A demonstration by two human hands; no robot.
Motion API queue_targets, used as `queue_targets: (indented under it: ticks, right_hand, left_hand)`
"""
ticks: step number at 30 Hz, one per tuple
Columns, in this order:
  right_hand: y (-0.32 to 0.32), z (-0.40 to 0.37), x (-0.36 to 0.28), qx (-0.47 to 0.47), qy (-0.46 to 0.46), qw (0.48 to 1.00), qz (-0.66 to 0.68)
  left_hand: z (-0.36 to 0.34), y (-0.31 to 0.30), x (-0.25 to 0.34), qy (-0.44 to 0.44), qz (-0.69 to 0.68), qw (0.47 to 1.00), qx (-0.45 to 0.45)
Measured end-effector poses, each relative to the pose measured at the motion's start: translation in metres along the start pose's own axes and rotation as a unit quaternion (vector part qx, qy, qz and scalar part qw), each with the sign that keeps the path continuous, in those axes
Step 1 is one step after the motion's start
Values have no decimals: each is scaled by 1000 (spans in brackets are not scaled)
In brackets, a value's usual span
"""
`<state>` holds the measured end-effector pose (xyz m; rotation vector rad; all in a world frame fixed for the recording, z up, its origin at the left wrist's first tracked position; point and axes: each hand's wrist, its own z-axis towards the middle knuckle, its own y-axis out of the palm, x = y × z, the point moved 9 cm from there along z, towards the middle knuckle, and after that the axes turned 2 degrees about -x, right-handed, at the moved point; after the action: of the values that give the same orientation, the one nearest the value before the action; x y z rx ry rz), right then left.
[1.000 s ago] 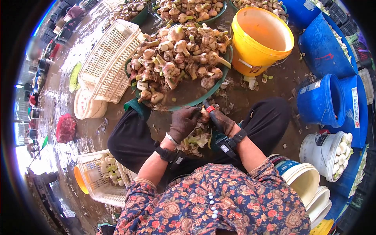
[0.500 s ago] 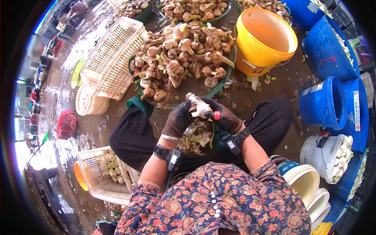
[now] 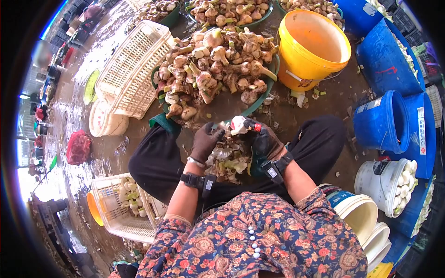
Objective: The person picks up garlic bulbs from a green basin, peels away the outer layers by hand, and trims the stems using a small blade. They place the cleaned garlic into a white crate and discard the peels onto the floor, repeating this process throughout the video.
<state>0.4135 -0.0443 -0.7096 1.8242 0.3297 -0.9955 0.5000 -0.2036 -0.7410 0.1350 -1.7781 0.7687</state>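
Note:
My left hand (image 3: 205,140), in a dark glove, pinches a strip of skin at the left side of a white garlic bulb (image 3: 237,124). My right hand (image 3: 267,140), also gloved, grips a small knife with a red band (image 3: 256,126) and presses against the bulb's right side. Both hands hover above my lap, where a heap of peelings (image 3: 229,161) lies. Just beyond them is a green basin (image 3: 261,99) piled with unpeeled garlic (image 3: 218,60).
A yellow bucket (image 3: 311,46) stands at the far right of the basin, with blue barrels (image 3: 384,121) and a white bucket of peeled bulbs (image 3: 391,184) to my right. An upturned white crate (image 3: 133,69) and a crate holding garlic (image 3: 121,209) sit on the left. The floor is wet.
The bulb has shifted slightly right toward my right hand. My left hand has slid down and left from it, pulling skin away.

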Motion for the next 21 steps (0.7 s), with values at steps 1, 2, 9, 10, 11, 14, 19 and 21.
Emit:
queue_targets:
  ticks: [1,2,9,10,11,14,19,21]
  right_hand:
    - [-9,3,6,12,10,998,57]
    - [-15,5,13,24,22,993,115]
    - [-23,3,17,103,60,993,-6]
    - [-21,1,16,94,62,994,0]
    - [-21,-2,16,96,63,993,2]
    - [-1,-1,3,37,55,997,34]
    - [1,4,2,31,70,990,-121]
    - [3,-2,0,30,92,982,-164]
  left_hand:
    - [-8,-5,29,-13,-31,999,2]
    - [-9,-4,44,-13,-30,999,0]
    - [-12,29,64,27,58,994,-90]
    - [-13,29,55,-32,-50,992,-112]
    - [-16,32,47,-93,-158,974,-132]
    - [-24,33,53,-175,-321,917,-157]
    - [-24,26,61,-116,-268,941,-172]
    - [-25,23,69,-54,-185,969,-155]
